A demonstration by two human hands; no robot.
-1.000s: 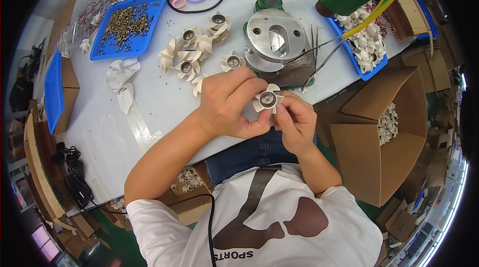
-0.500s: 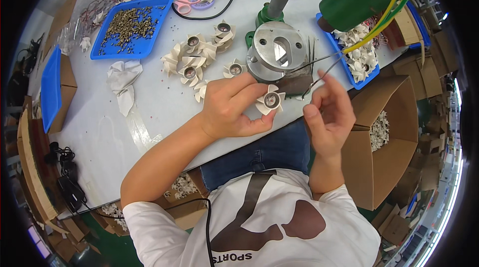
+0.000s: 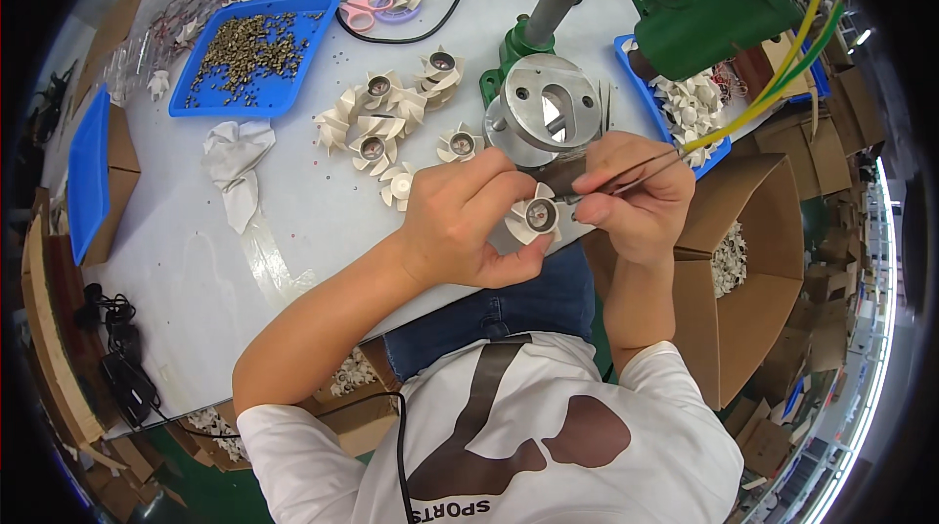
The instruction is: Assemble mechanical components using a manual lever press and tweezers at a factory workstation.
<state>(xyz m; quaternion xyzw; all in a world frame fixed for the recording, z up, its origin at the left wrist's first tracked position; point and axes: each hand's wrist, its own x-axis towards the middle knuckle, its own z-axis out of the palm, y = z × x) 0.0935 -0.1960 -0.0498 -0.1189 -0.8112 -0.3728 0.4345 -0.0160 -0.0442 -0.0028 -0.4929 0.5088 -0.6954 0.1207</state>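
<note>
My left hand [image 3: 460, 216] pinches a small white fan impeller [image 3: 536, 215] with a dark round hub, turned face up. In my right hand [image 3: 641, 193], closed fingers grip a thin grey metal tool [image 3: 631, 172], with yellow and green lengths [image 3: 773, 74] stretching up to the right. Its tip meets the impeller's right edge; whether it holds a tiny part there I cannot tell. Just beyond both hands stands a green press with a round metal fixture [image 3: 550, 105]. Several more white impellers [image 3: 380, 123] lie left of the fixture.
A blue tray of small brass-coloured parts [image 3: 245, 54] sits at the far left, near pink scissors [image 3: 364, 11] and a crumpled white cloth [image 3: 238, 167]. Right of the press is a blue tray of impellers [image 3: 690, 108]. A cardboard box [image 3: 758, 299] stands at my right.
My right hand has moved left and up, closing its fingers on the grey tool and bringing its tip to the impeller. My left hand has shifted slightly right and down with the impeller.
</note>
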